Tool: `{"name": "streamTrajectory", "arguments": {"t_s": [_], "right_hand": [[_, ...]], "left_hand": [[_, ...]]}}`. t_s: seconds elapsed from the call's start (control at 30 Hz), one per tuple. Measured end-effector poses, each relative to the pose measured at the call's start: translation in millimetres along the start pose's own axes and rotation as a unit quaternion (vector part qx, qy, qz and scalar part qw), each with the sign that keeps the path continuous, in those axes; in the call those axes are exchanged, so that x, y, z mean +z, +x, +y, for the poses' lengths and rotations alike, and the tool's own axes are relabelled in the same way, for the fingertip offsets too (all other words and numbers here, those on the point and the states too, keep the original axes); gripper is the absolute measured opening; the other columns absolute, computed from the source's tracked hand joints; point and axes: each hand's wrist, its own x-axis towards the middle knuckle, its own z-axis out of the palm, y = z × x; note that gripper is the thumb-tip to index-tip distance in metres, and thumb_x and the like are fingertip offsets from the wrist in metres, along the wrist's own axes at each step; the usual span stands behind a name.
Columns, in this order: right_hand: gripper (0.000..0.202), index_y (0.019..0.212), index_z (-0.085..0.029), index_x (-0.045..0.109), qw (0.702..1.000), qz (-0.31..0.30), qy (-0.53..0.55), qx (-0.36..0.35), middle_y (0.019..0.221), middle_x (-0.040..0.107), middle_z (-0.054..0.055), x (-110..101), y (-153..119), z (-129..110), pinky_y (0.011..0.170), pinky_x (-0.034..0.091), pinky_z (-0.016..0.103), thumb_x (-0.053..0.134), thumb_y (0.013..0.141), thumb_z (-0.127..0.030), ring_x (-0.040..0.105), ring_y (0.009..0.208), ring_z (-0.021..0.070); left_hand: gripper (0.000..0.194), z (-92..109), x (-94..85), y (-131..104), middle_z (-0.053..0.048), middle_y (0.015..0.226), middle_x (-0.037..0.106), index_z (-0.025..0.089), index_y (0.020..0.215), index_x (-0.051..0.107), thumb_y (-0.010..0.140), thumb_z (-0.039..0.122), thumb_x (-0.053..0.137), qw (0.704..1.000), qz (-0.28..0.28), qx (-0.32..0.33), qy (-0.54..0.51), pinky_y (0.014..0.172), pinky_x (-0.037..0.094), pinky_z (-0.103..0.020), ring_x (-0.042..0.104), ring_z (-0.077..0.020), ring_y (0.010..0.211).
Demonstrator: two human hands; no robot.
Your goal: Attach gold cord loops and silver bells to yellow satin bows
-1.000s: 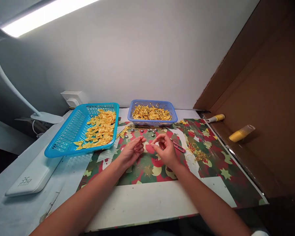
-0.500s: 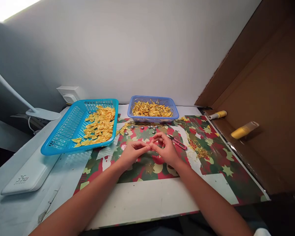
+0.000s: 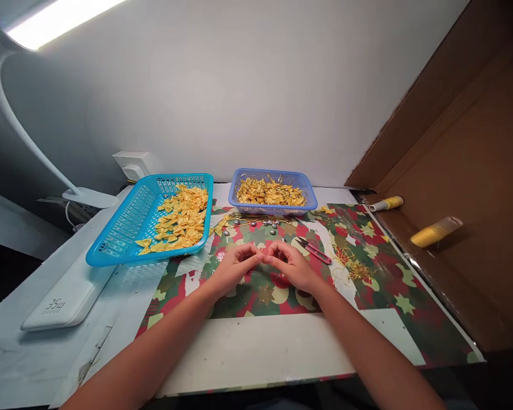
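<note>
My left hand (image 3: 238,266) and my right hand (image 3: 291,265) meet fingertip to fingertip above the patterned paper (image 3: 256,310). Both are closed in a pinch; whatever lies between the fingers is too small to make out. Just beyond them several small silver bells (image 3: 273,231) are scattered. Behind those, thin gold ties (image 3: 260,218) lie in a bundle, with a gold bow (image 3: 220,225) at their left end. Red-handled thread snips (image 3: 315,251) rest to the right of my right hand, near a tangle of gold trimmings (image 3: 354,265).
At left a blue basket (image 3: 111,242) holds yellow bows. A purple-blue basket (image 3: 273,170) with gold bows and ties stands by the wall. A white power bank (image 3: 64,302) and a lamp (image 3: 87,197) are far left. Cardboard (image 3: 465,142) with two yellow-wound tubes (image 3: 436,232) borders the right.
The view has shifted a little, so everything sits farther right. My right hand's fingers have curled in closer, and both hands stay together over the paper.
</note>
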Motion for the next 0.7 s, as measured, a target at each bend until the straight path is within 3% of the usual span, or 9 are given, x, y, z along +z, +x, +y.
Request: {"name": "streamTrajectory", "arguments": {"t_s": [0.27, 0.43, 0.6, 0.7], "right_hand": [[0.016, 0.076, -0.021, 0.055, 0.984, 0.056, -0.146, -0.08, 0.081, 0.057, 0.001, 4.8, -1.3, -4.2, 0.076, 0.041, 0.031, 0.051, 0.091, -0.026, 0.052, 0.08, 0.0171], [0.016, 0.075, -0.022, 0.051, 0.965, 0.072, -0.227, -0.105, 0.079, 0.057, 0.001, 5.8, -1.8, -1.9, 0.075, 0.038, 0.032, 0.05, 0.091, -0.022, 0.051, 0.078, 0.0175], [0.015, 0.076, -0.022, 0.05, 0.953, 0.071, -0.275, -0.109, 0.081, 0.059, 0.002, 6.3, -3.0, -1.1, 0.074, 0.036, 0.032, 0.05, 0.092, -0.019, 0.051, 0.081, 0.0184], [0.014, 0.078, -0.021, 0.05, 0.945, 0.076, -0.298, -0.11, 0.082, 0.061, 0.002, 6.4, -3.2, -0.8, 0.074, 0.035, 0.033, 0.049, 0.091, -0.019, 0.051, 0.081, 0.0187]], "left_hand": [[0.031, 0.1, -1.5, 0.1, -0.004, 0.068, 0.069, 0.015, 0.071, 0.065, 0.068, 0.045, 0.074, 0.998, 0.037, -0.039, -0.021, 0.045, 0.038, -0.02, 0.058, -0.0135, 0.058], [0.04, -3.4, -1.0, -0.1, -0.001, 0.063, 0.071, 0.018, 0.094, 0.06, 0.065, 0.039, 0.078, 0.995, 0.085, -0.034, -0.028, 0.049, 0.043, -0.021, 0.061, -0.0143, 0.056], [0.036, -3.6, -0.3, -1.9, -0.005, 0.069, 0.071, 0.016, 0.089, 0.066, 0.068, 0.044, 0.075, 0.998, 0.064, -0.009, 0.019, 0.043, 0.042, -0.021, 0.062, -0.0162, 0.058], [0.03, -0.1, -0.4, -3.4, -0.005, 0.072, 0.07, 0.015, 0.083, 0.072, 0.072, 0.044, 0.071, 0.996, 0.043, -0.002, 0.078, 0.04, 0.038, -0.021, 0.055, -0.0122, 0.05]]}}
